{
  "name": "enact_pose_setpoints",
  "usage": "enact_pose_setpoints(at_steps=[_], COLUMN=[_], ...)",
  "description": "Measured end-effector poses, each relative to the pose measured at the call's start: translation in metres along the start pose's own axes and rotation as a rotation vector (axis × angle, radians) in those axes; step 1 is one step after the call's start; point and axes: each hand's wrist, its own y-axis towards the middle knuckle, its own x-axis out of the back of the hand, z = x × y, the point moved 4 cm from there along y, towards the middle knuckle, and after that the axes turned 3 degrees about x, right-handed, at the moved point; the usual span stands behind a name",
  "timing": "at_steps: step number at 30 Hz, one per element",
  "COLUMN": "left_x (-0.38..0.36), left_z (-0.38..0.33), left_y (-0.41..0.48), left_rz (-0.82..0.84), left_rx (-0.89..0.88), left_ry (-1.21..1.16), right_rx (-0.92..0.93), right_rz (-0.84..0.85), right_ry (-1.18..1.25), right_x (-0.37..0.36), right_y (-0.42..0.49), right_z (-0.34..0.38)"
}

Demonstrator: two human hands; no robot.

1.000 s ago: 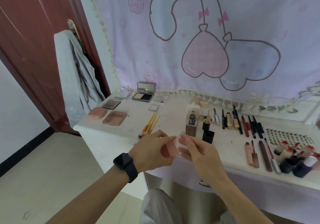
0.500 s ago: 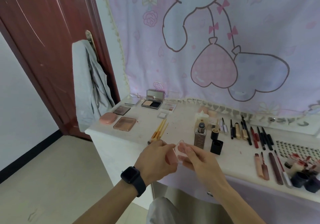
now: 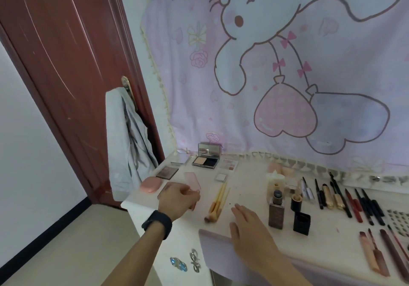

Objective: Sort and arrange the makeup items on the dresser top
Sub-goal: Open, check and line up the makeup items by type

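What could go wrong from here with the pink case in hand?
The left hand grips the clear pink case close to the pink compact at the edge of the dresser; a nudge might push it off. The open right hand lies near the brushes and could scatter them.

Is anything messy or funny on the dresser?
Yes: the brown bottle stands uncapped, and a black cap sits loose beside it. The powder compact at the back lies open, mirror up.
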Motion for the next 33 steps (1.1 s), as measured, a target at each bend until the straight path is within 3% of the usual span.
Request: enact_pose_setpoints(at_steps=[6,17,22,33], left_x=[-0.002,-0.044,-0.066,-0.075], left_z=[-0.011,-0.032,-0.031,-0.019], left_y=[0.052,0.133,0.148,0.161], left_rz=[0.038,0.034,0.058,0.07], left_rx=[0.037,0.073,0.089,0.144], left_ry=[0.025,0.193,0.35,0.342], right_rx=[0.044,-0.013,-0.038,-0.044], right_rz=[0.038,-0.122,-0.094,-0.016], right_ry=[-0.372,-0.295,-0.315,-0.299], right_x=[-0.017,-0.01,-0.008,-0.01], right_y=[0.034,0.027,0.027,0.027], right_z=[-0.017,-0.014,-0.014,-0.017])
